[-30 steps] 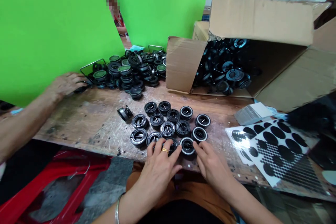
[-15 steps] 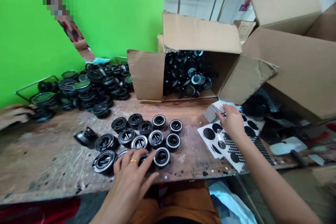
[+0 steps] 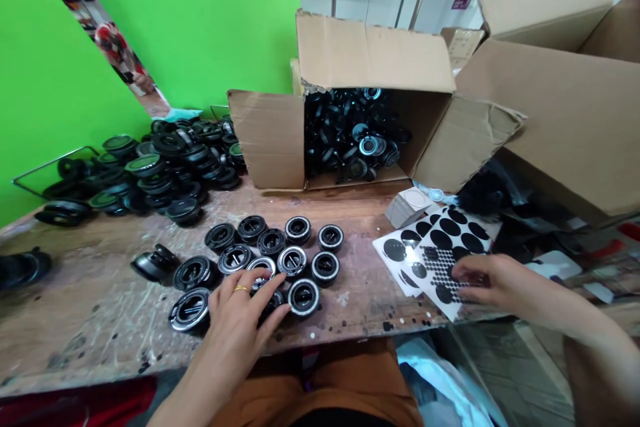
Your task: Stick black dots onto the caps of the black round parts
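Several round black lens-like parts (image 3: 325, 268), many with silver rims, stand grouped on the wooden table. My left hand (image 3: 240, 307), wearing a ring, lies over the front of this group with its fingers spread. Its thumb and forefinger are beside a part (image 3: 274, 307) that they partly cover. Over the right side of the sticker sheets (image 3: 434, 300), my right hand (image 3: 493, 285) has thumb and fingers apart, slightly blurred; nothing shows between them. The sheets carry large black discs and rows of small black dots. A small white stack (image 3: 407, 208) stands behind them.
A cardboard box (image 3: 373, 53) full of black parts lies open at the back. More parts are heaped (image 3: 167, 167) at the back left. Another large box (image 3: 560, 120) takes up the right. One black part (image 3: 23, 268) sits at the left edge.
My right hand has left the white stack and moved down and right over the sticker sheets. Another person's hand has gone from the left edge, where a black part now shows. The view has shifted slightly.
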The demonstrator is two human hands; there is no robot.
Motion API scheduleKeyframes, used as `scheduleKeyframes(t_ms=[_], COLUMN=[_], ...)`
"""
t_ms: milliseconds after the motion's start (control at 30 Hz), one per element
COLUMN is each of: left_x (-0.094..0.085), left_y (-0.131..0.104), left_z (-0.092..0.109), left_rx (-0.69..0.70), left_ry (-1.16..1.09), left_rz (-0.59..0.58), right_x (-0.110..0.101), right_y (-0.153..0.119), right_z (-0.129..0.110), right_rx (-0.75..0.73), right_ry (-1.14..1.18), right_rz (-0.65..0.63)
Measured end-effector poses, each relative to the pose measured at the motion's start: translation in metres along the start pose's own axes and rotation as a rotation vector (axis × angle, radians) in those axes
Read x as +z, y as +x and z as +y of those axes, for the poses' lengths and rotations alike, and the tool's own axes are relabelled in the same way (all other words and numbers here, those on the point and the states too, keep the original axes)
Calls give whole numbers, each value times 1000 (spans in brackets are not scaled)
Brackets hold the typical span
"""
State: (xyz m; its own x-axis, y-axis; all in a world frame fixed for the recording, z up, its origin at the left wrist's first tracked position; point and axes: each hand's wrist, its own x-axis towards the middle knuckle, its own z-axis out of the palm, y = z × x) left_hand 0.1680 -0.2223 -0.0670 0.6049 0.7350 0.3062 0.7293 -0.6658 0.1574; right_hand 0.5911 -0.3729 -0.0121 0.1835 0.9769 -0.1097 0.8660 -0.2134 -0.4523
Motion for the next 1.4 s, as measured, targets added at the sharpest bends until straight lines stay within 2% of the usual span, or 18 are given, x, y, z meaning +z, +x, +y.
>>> scheduleKeyframes(t_ms=[67,167,200,267,367,467,567,667,733,767,867,933,1000,1067,1167,1300,1400], left_x=[0,-1,-2,-5,-8,-11,-13,-13,-12,-11,-11,-10,-10,-8,-4,-1,-2], left_y=[1,1,0,-1,-4,-6,-7,-7,-8,-8,-7,-7,-8,-8,-8,-6,-3], left_z=[0,2,2,3,2,1,1,1,1,1,3,5,6,7,8,8,9], left_rx=[-1,-13,-20,-38,-69,-92,-117,-137,-143,-146,-164,-181,-195,-201,-199,-179,-164], left_ry=[-2,-7,-11,-20,-37,-65,-95,-127,-142,-147,-146,-131,-109,-85,-49,-10,13], left_rz=[-4,-2,-4,-6,-17,-49,-82,-104,-108,-109,-114,-111,-106,-110,-112,-96,-94], right_x=[6,15,19,26,38,41,31,21,23,29,63,92,119,139,153,156,153], right_y=[24,77,94,125,152,157,149,135,126,122,116,118,122,129,136,137,136], right_z=[-1,-2,-1,1,5,6,-2,-30,-61,-79,-135,-165,-184,-195,-199,-197,-193], right_rx=[-20,-22,-34,-57,-20,89,130,136,62,-12,-210,-213,-195,-182,-251,-408,-400], right_ry=[-44,-118,-149,-214,-281,-326,-345,-266,-85,35,305,450,526,555,454,129,10], right_rz=[87,459,539,576,482,399,371,531,634,613,300,75,-31,-58,-10,121,130])
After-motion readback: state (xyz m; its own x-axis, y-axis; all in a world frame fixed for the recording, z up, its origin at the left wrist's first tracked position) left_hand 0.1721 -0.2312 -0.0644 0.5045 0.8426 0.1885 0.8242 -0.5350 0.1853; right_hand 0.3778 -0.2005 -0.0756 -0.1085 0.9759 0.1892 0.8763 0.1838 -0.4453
